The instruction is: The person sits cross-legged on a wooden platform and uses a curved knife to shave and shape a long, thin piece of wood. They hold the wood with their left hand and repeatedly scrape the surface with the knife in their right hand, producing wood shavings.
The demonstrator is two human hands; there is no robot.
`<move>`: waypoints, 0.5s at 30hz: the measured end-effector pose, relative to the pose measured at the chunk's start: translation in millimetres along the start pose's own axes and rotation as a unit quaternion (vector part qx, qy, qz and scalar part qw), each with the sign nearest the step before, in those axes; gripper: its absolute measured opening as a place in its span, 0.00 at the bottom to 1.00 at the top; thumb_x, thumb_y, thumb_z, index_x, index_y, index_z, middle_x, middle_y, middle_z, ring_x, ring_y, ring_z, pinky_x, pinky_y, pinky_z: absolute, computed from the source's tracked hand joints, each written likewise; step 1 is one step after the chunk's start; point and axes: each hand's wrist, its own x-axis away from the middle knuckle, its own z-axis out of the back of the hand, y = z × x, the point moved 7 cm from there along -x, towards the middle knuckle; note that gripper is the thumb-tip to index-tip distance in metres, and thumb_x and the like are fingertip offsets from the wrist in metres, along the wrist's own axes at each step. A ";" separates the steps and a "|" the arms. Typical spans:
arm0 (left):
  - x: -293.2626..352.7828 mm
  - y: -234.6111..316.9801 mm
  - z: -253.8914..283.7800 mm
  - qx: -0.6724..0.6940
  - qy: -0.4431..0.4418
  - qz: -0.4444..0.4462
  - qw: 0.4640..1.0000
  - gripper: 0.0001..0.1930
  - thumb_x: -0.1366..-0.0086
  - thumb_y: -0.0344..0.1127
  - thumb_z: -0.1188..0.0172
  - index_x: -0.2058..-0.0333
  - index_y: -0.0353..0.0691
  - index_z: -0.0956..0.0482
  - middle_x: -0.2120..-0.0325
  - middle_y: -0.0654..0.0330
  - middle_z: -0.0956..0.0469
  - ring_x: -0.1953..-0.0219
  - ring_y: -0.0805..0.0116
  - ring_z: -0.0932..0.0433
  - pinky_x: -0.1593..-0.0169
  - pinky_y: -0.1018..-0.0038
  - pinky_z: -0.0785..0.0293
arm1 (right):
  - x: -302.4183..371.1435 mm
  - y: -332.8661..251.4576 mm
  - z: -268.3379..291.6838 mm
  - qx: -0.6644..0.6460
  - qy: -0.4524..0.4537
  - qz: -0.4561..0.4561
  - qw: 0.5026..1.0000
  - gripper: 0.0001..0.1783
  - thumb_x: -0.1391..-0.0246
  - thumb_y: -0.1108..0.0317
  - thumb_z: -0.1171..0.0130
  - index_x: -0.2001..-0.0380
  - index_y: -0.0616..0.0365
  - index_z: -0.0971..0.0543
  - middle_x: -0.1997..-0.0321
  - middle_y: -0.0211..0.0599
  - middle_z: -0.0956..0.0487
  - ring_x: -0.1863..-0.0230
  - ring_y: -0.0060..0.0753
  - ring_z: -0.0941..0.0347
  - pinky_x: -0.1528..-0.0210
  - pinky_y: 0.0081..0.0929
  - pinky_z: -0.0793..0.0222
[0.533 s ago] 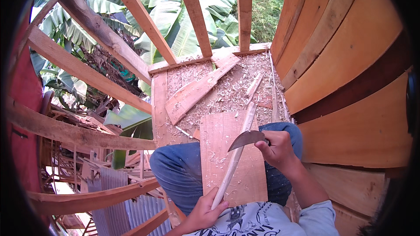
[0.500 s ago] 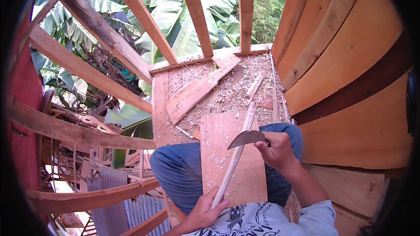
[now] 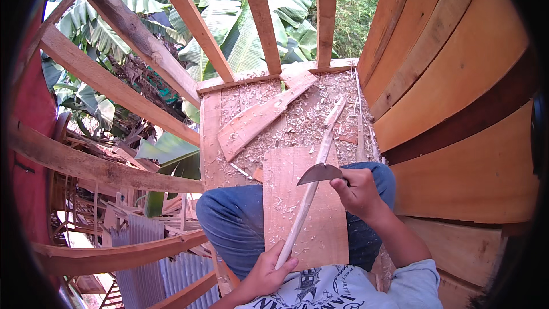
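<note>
My left hand [image 3: 273, 269] is closed round the near end of a long pale wooden stick [image 3: 299, 223], which slants away and to the right above my lap. In my right hand [image 3: 358, 193] is the handle of a knife with a broad, curved dark blade [image 3: 318, 175]. The blade lies across the stick at about its middle, pointing left. Beneath the stick a flat wooden board [image 3: 274, 194] rests on my thighs, with curled shavings scattered on it. Most of the knife's handle is hidden in my right fist.
A paddle-shaped wooden piece [image 3: 251, 125] and a short split piece [image 3: 336, 111] lie among shavings on the plank floor [image 3: 211, 137]. Wooden railing bars [image 3: 258, 17] stand ahead and on the left, a plank wall [image 3: 457, 166] on the right. Banana leaves [image 3: 229, 34] hang beyond the bars.
The knife blade has shifted slightly away from me along the stick, and my right hand has moved slightly with it. My left hand keeps its grip on the stick's near end.
</note>
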 end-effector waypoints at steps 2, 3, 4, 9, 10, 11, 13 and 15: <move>-2.7 5.2 2.7 -0.008 0.003 -0.004 1.000 0.10 0.36 0.36 0.44 0.67 0.35 0.33 0.79 0.63 0.35 0.75 0.77 0.35 0.70 0.77 0.37 | 11.4 -32.6 -10.9 0.026 -0.039 0.102 0.994 0.26 0.43 0.47 0.47 0.81 0.60 0.23 0.87 0.42 0.29 0.84 0.46 0.30 0.82 0.32 0.37; -0.5 7.4 1.5 -0.016 0.001 -0.013 1.000 0.10 0.36 0.36 0.44 0.67 0.35 0.33 0.79 0.64 0.35 0.75 0.77 0.36 0.70 0.77 0.37 | 19.7 -44.2 -15.4 0.042 -0.060 0.147 0.986 0.27 0.42 0.47 0.48 0.81 0.61 0.24 0.87 0.44 0.30 0.84 0.47 0.30 0.82 0.32 0.38; 0.7 8.9 0.7 -0.024 0.000 -0.023 0.999 0.10 0.36 0.36 0.44 0.68 0.35 0.33 0.79 0.64 0.35 0.75 0.78 0.36 0.70 0.77 0.37 | 13.7 -33.6 -7.4 0.028 -0.016 0.105 0.994 0.27 0.41 0.48 0.48 0.81 0.62 0.25 0.88 0.43 0.31 0.85 0.44 0.31 0.82 0.31 0.39; 1.2 1.6 -6.8 -0.022 -0.048 -0.028 0.998 0.10 0.36 0.35 0.44 0.67 0.35 0.33 0.80 0.64 0.36 0.75 0.77 0.36 0.70 0.77 0.37 | 2.2 21.8 23.3 -0.076 0.131 -0.060 0.987 0.30 0.37 0.50 0.52 0.86 0.64 0.34 0.91 0.34 0.39 0.87 0.21 0.44 0.84 0.27 0.49; 4.4 3.5 -10.1 -0.027 -0.061 -0.027 0.997 0.10 0.36 0.35 0.44 0.67 0.35 0.33 0.80 0.64 0.36 0.75 0.78 0.37 0.71 0.77 0.37 | 8.3 12.6 21.1 -0.080 0.127 -0.030 0.988 0.30 0.36 0.51 0.53 0.86 0.64 0.34 0.91 0.32 0.40 0.86 0.19 0.46 0.84 0.26 0.50; 4.6 6.6 -5.8 -0.003 -0.054 -0.021 0.998 0.10 0.35 0.35 0.44 0.66 0.34 0.32 0.80 0.64 0.36 0.75 0.78 0.37 0.71 0.78 0.38 | 4.0 12.5 22.7 -0.086 0.114 -0.048 0.989 0.31 0.35 0.51 0.57 0.86 0.64 0.35 0.91 0.32 0.39 0.87 0.20 0.44 0.84 0.26 0.51; 3.3 2.5 1.4 0.036 -0.031 -0.003 0.999 0.10 0.36 0.36 0.44 0.65 0.34 0.32 0.79 0.65 0.36 0.75 0.79 0.37 0.70 0.78 0.38 | 4.5 32.5 28.5 -0.187 0.127 -0.122 0.966 0.31 0.35 0.51 0.56 0.86 0.64 0.34 0.90 0.32 0.39 0.87 0.19 0.43 0.84 0.27 0.50; 0.9 -3.3 6.6 0.046 -0.017 0.020 0.999 0.11 0.36 0.36 0.44 0.63 0.33 0.31 0.79 0.66 0.36 0.74 0.79 0.37 0.69 0.79 0.39 | 13.7 51.9 31.1 -0.236 0.146 -0.164 0.947 0.30 0.37 0.48 0.54 0.85 0.63 0.33 0.90 0.35 0.38 0.88 0.22 0.40 0.84 0.27 0.44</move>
